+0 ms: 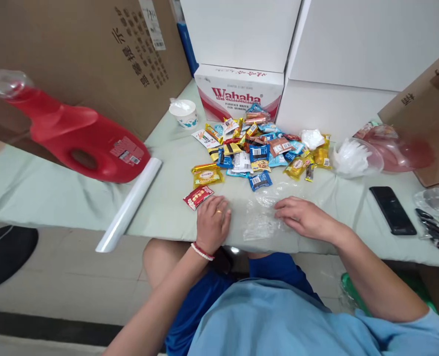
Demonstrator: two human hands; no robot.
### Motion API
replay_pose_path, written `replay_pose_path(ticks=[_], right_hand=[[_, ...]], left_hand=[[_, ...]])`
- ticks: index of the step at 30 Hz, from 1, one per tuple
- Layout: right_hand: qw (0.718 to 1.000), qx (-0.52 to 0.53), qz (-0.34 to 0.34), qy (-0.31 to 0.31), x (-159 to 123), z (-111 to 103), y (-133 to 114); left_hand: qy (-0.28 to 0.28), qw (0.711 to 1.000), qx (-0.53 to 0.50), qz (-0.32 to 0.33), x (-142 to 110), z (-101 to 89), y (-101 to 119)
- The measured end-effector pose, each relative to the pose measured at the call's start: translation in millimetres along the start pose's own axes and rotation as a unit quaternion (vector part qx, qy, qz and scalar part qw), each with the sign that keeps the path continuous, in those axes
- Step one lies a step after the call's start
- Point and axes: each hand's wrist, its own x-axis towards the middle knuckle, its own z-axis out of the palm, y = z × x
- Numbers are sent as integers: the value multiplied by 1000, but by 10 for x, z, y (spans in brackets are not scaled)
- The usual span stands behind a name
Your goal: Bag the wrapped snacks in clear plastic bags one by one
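Observation:
My left hand [212,222] lies flat on the pale green table [49,193], fingers stretched out, just below a red snack packet [197,197]. My right hand [301,216] rests on the right edge of a clear plastic bag [261,217], fingers extended and touching it. Behind both hands lies a pile of several small wrapped snacks [258,148] in yellow, blue and red wrappers. A yellow packet [206,174] sits at the pile's left.
A red detergent jug [82,138] lies at the left beside a roll of clear film [128,205]. A paper cup [184,113], a Wahaha carton [238,94], white boxes, a black phone [392,209] and bagged items at the right surround the snacks.

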Motion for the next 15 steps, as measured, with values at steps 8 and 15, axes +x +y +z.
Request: replay_pose_path(ticks=[8,15], right_hand=[[997,-11,-65,-29,-100,340,-72],[998,44,27,-23,-1149,127,65]], left_hand=[[-124,982,-138,29,430,445,651],[-199,977,-63,33,437,669,486]])
